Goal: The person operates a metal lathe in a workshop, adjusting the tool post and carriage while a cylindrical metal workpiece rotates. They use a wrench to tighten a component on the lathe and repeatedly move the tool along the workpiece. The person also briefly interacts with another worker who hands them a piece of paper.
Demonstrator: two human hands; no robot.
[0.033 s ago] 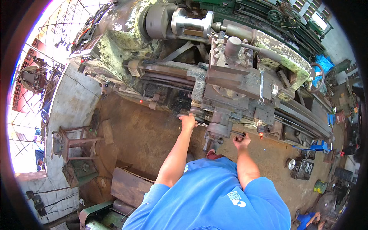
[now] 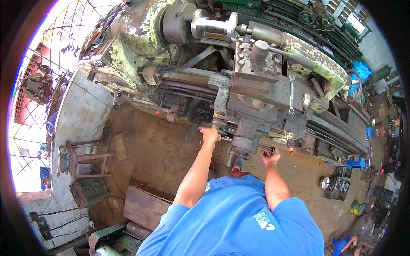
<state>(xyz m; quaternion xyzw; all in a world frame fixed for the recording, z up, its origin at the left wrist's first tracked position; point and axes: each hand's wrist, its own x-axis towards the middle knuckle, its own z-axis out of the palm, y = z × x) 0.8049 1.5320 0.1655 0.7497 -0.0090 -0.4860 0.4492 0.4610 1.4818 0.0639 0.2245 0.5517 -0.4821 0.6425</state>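
My left hand is closed on the handwheel at the front of a large metal lathe; the wheel is partly hidden by the hand. My right hand is closed at the black-knobbed end of a short lever, right of the cross-slide handle. Above, a shiny flanged metal workpiece sits between the dark chuck and the tailstock centre. The tool post stands close to the workpiece's right flange. A combination wrench lies on the carriage.
An orange-tipped fitting is right of my right hand. A small wooden stand is on the left, and a wooden box lies behind my left arm. Black trays rest on the floor at right. Another person is at lower right.
My right hand has shifted very slightly to the right at the lever. My left hand has stayed at the handwheel.
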